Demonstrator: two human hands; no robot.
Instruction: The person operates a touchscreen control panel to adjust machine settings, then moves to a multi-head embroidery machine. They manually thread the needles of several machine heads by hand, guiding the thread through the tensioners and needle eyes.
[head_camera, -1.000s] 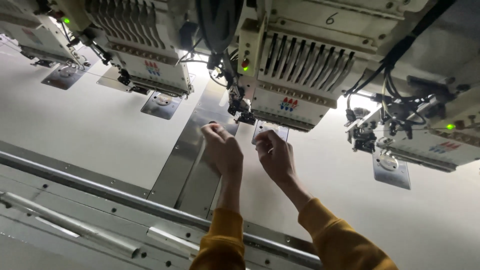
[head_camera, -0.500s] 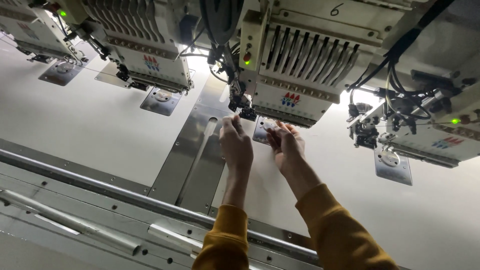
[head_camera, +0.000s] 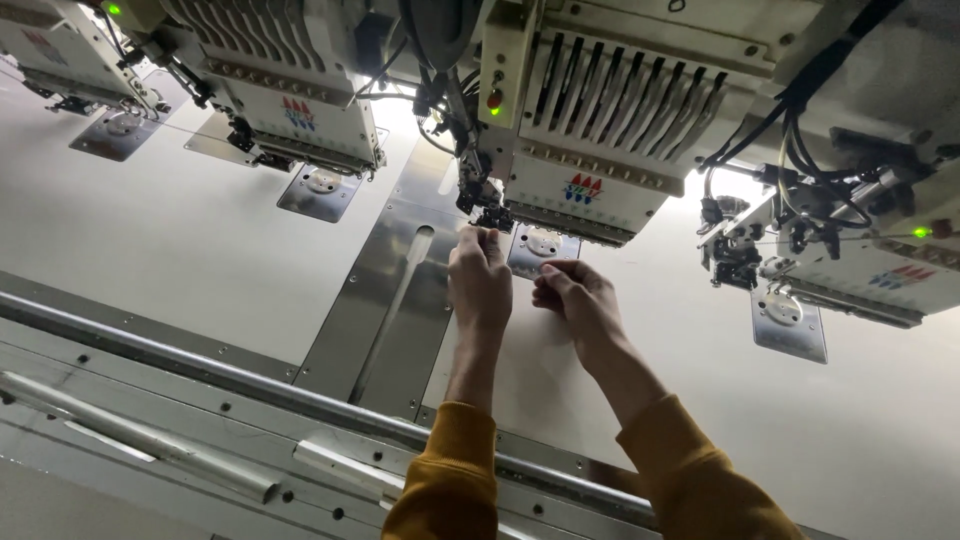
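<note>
Both my arms in mustard sleeves reach out over a white machine bed. My left hand (head_camera: 480, 275) has its fingers pinched together right under the black needle assembly (head_camera: 487, 205) of the middle embroidery head (head_camera: 600, 130). Whether a thread lies between the fingertips is too fine to see. My right hand (head_camera: 578, 295) is beside it, fingers curled and pinched over the metal needle plate (head_camera: 545, 247) below that head.
More embroidery heads hang at the left (head_camera: 290, 90) and the right (head_camera: 860, 240), each with its own needle plate. A steel strip (head_camera: 385, 300) runs down the bed to a metal rail (head_camera: 200, 370) along the near edge. Black cables (head_camera: 790, 110) hang at the right.
Both hands have moved forward and up from the bed to just under the middle head's needles, and closed in toward each other.
</note>
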